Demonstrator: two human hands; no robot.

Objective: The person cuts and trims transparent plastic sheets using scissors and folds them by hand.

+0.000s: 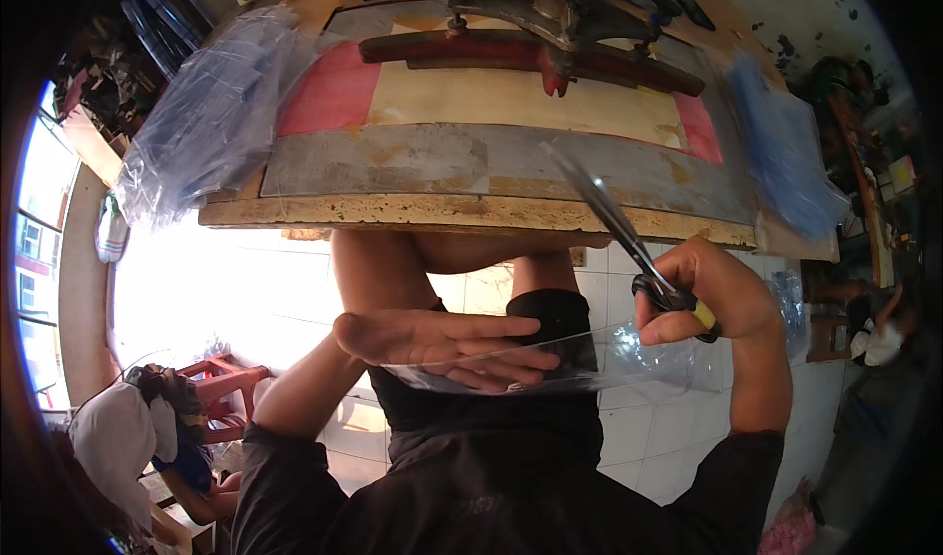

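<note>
My right hand grips a pair of scissors with black and yellow handles, the fingers in the loops. The steel blades point up and left over the table's front edge. My left hand is held out flat above my lap, fingers stretched and slightly apart. Across those fingers lies a clear plastic sheet, which reaches right to below my right hand. Whether the left thumb presses on the sheet I cannot tell.
A worktable stands in front, bearing a metal press with a red bar. Clear plastic sheets pile at its left, and bluish plastic bags at its right. A red stool and another person are at lower left.
</note>
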